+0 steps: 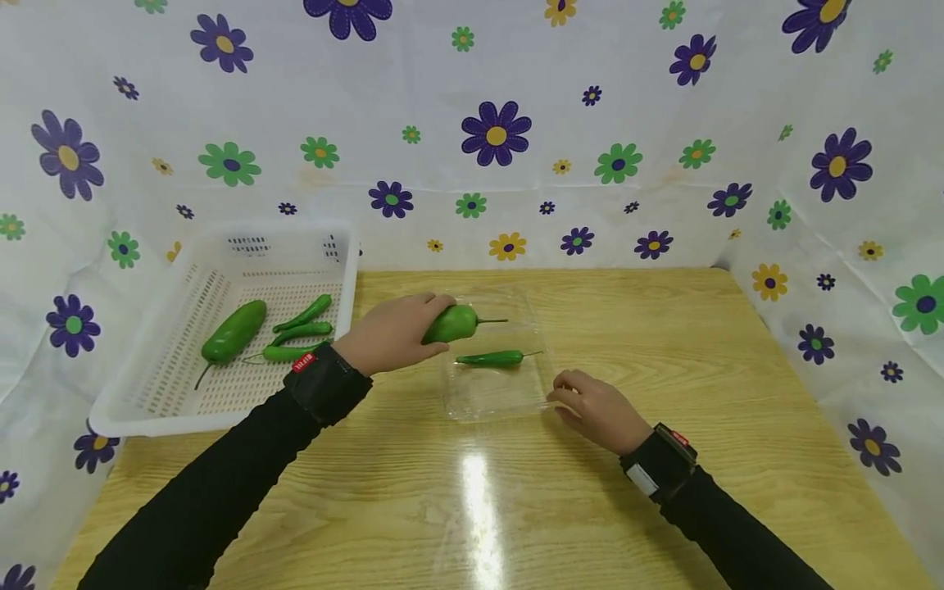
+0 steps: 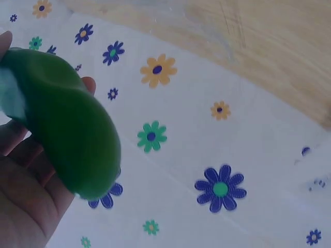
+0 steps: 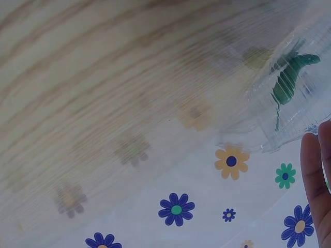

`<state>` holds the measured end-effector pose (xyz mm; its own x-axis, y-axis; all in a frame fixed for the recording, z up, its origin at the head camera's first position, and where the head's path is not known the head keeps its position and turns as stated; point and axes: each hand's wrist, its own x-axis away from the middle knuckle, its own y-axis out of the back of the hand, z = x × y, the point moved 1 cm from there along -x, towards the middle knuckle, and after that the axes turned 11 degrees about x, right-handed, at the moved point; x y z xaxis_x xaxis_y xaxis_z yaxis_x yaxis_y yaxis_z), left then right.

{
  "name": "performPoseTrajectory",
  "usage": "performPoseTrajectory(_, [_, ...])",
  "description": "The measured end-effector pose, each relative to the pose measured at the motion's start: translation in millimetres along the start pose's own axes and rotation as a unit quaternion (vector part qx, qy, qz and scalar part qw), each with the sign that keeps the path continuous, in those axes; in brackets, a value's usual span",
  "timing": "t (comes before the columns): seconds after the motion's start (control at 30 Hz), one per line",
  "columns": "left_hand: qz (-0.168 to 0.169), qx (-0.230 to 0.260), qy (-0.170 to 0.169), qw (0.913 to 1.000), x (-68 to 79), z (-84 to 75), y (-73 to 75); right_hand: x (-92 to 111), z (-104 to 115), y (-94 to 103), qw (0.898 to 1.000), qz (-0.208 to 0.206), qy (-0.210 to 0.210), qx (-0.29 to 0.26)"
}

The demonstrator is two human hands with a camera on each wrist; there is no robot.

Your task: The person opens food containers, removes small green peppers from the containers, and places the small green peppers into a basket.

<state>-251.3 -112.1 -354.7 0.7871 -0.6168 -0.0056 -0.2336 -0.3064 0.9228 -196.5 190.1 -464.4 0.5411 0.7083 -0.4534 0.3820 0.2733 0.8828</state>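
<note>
In the head view, my left hand grips a large green pepper over the far left part of a clear plastic tray. The pepper's thin stem points right. The left wrist view shows the fingers curled around the pepper, its rounded end free. A slim green chili lies inside the tray, its stem to the right. My right hand is at the tray's near right edge, fingers loosely bent, fingertips at the rim. In the right wrist view, two fairly straight fingers appear beside the tray.
A white perforated basket stands on the left of the wooden table. It holds a large green pepper and several slim green chilies. A flower-printed white cloth hangs behind and along the sides.
</note>
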Motion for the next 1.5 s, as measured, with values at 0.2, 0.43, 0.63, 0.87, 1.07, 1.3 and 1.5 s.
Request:
performPoseTrajectory(0.2, [-0.004, -0.003, 0.037, 0.9993, 13.9, 19.5, 22.6, 1.0, 0.8, -1.4, 1.000, -0.005, 0.004, 0.000])
performPoseTrajectory(0.43, [-0.011, 0.003, 0.083, 0.9965, 27.4, 43.3, 50.7, 0.7, 0.4, -0.1, 1.000, -0.010, 0.006, -0.004])
performPoseTrajectory(0.63, [-0.020, 0.009, 0.111, 0.9935, 34.1, 74.4, 65.0, 0.5, 0.0, 0.8, 1.000, -0.010, 0.006, 0.001])
performPoseTrajectory(0.87, [-0.014, 0.024, 0.178, 0.9836, 35.9, 123.2, 73.7, 0.5, -0.7, 0.6, 1.000, -0.007, 0.006, 0.007])
performPoseTrajectory(1.07, [-0.010, 0.036, 0.227, 0.9731, 35.8, 159.2, 75.0, 1.3, -1.7, -0.6, 1.000, -0.004, 0.003, 0.003])
performPoseTrajectory(1.3, [-0.021, 0.049, 0.243, 0.9685, 39.0, 196.9, 69.5, 2.6, -3.6, -2.2, 1.000, -0.005, 0.000, 0.002])
performPoseTrajectory(1.5, [-0.034, 0.044, 0.271, 0.9608, 39.9, 220.7, 56.5, 3.4, -4.3, -2.7, 1.000, -0.003, 0.004, -0.001])
